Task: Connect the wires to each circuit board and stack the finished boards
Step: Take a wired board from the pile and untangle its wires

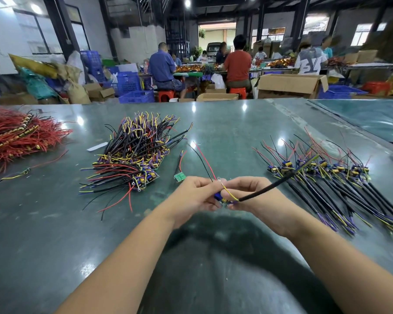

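Observation:
Both hands meet above the green table (225, 137) at its front middle. My left hand (194, 193) grips a small circuit board (221, 198) with a blue part on it; thin red and black wires rise from it. My right hand (249, 196) pinches the same board and the yellow wire (230, 194) of a black sleeved cable (279, 181) that slants up to the right. A heap of wired boards (132, 155) lies to the left. A row of boards with cables (331, 177) lies to the right. One loose green board (180, 177) lies just beyond my left hand.
A pile of red wires (16, 134) covers the table's far left, with a stray wire (14, 176) in front of it. A white slip (97, 146) lies near the heap. Beyond the table, people sit at benches among cardboard boxes (290, 86) and blue crates (136, 96).

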Demonstrator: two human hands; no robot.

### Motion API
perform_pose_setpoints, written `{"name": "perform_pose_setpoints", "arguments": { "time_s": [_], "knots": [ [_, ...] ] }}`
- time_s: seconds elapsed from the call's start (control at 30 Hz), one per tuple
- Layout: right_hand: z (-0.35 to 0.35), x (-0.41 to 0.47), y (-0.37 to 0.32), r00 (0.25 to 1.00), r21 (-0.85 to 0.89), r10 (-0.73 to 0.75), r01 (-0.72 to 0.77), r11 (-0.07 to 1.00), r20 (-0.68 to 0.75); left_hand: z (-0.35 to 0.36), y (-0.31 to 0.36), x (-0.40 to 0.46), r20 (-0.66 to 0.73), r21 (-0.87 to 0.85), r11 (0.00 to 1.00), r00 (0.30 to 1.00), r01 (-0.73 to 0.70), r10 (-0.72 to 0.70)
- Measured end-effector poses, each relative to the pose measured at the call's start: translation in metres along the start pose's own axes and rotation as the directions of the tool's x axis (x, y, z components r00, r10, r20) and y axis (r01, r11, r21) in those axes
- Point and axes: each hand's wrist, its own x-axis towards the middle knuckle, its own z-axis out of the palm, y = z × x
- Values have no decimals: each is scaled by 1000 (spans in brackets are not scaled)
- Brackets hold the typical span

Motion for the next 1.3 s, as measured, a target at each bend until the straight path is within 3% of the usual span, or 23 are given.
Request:
{"name": "perform_pose_setpoints", "arguments": {
  "time_s": [0.1, 0.17, 0.3, 0.4, 0.5, 0.57, 0.7, 0.8, 0.87, 1.07, 1.17, 1.23, 1.3],
  "knots": [
    [-1, 3, 1, 992, -76, 12, -22, 997, -124, 1, -3, 2, -116, 38, 996, 990, -80, 84],
    [-2, 5, -1, 982, -22, 86, -91, 996, -165, -2, -2, 5, -242, 49, 989, 959, -140, 148],
    [-7, 0, -7, 966, 119, 257, -259, 958, 35, -7, -2, 9, -368, 282, 934, 875, -219, 316],
    [-6, -2, -8, 947, 78, 287, -301, 951, 146, -9, -1, 7, -357, 428, 868, 835, -252, 418],
    [-6, -1, -4, 945, 85, 278, -295, 952, 169, -9, 2, 4, -340, 518, 806, 795, -287, 502],
    [-7, -1, -2, 946, 71, 270, -286, 956, 177, -7, 6, 2, -364, 463, 842, 806, -278, 466],
    [-5, 0, -1, 959, 64, 232, -245, 967, 161, -6, 16, 1, -474, 86, 964, 840, -252, 262],
    [-2, 2, -2, 991, 8, 122, -122, 992, 62, -8, 20, -1, -385, -297, 937, 921, -183, 57],
    [-1, 4, -3, 998, -40, 59, -59, 997, 6, -9, 21, -1, -329, -411, 902, 944, -132, -12],
    [0, 3, -1, 996, -167, -26, 13, 986, -80, -9, 20, -1, -285, -349, 934, 958, -83, -21],
    [-1, 4, 0, 993, -199, -51, 30, 980, -105, -8, 19, -3, -154, -281, 959, 988, -40, -4],
    [-2, 4, 0, 990, -234, -58, 27, 972, -128, -4, 17, -5, -77, -263, 963, 996, -55, 35],
    [-2, 5, 1, 986, -300, -75, 27, 953, -150, -1, 14, -5, -94, -218, 971, 992, -102, 83]
  ]
}}
